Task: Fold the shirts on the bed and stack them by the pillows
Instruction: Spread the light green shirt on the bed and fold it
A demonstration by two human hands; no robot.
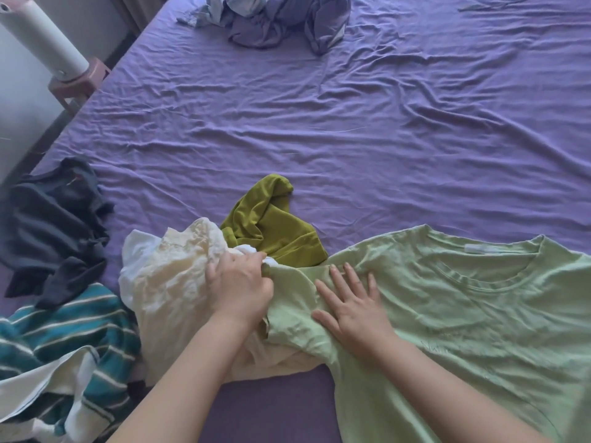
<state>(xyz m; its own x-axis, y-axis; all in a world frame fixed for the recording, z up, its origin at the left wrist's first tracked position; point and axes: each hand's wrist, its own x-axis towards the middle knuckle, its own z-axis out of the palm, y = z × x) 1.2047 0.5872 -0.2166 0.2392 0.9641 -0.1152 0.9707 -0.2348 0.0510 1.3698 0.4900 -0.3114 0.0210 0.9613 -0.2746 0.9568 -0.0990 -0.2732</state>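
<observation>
Light green shirt [463, 308] spread front-up on the bed [319, 123]. Left hand [238, 282] pinches its sleeve edge; right hand [348, 302] presses flat, fingers straight. Thin, limp, light cloth: best taken at seams or hems, likely to wrinkle.

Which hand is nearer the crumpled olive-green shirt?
Left. The left hand grips cloth right at the near edge of the crumpled olive-green shirt; the right hand lies flat on the light green T-shirt, farther off.
</observation>
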